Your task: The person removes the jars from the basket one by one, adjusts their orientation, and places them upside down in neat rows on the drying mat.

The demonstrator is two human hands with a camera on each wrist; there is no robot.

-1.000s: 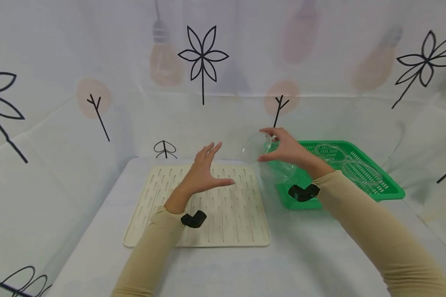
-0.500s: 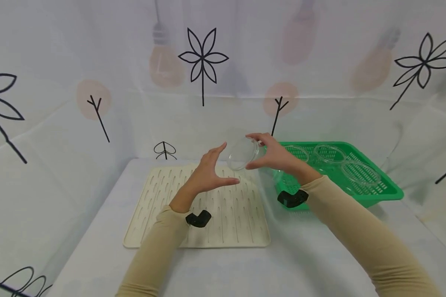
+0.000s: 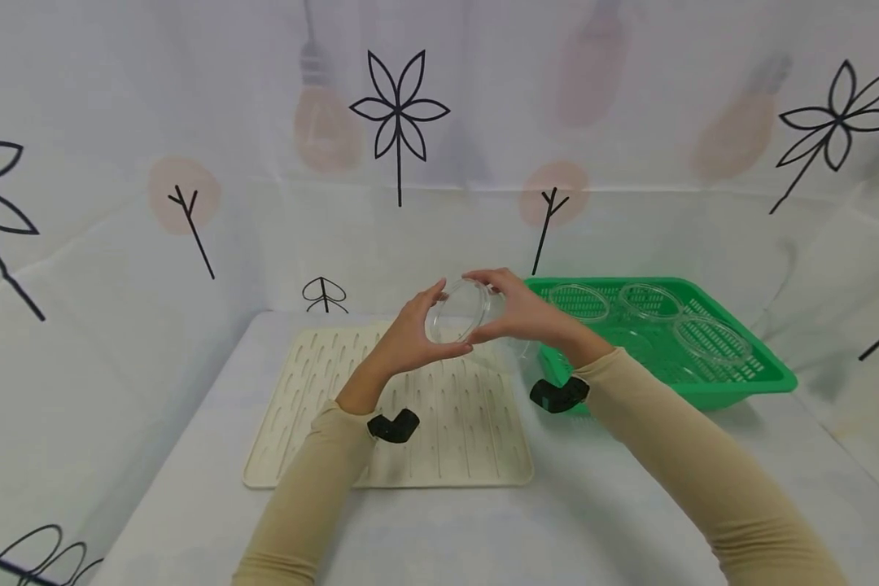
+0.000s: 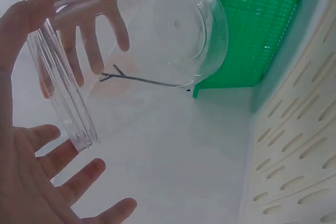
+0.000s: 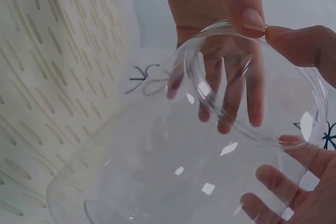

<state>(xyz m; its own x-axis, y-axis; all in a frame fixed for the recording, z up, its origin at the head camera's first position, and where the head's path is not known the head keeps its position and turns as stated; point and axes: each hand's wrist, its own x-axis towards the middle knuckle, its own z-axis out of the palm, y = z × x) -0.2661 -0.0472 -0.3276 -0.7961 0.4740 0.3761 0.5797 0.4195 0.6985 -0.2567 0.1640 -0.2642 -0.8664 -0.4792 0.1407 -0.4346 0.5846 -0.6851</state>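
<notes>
A clear jar (image 3: 457, 312) hangs tilted above the mat, its round rim facing left. My left hand (image 3: 407, 335) grips that rim from the left. From the right, my right hand (image 3: 522, 309) holds it too, with both thumbs close together. In the left wrist view the rounded jar body (image 4: 205, 3) bulges away from the ridged rim (image 4: 65, 93), and the right fingers show through it. The right wrist view has the wide body (image 5: 157, 177) below the ring-shaped mouth. Whether a lid covers it, I cannot tell.
A cream ridged mat (image 3: 439, 439) lies on the white table under the hands. To the right stands a green basket (image 3: 765, 376) holding several clear pieces with round rims. Patterned white cloth (image 3: 439, 236) hangs behind and along both sides.
My right hand has brought the jar leftward from over the basket's edge. My left hand has shifted slightly right and now holds the rim as well.
</notes>
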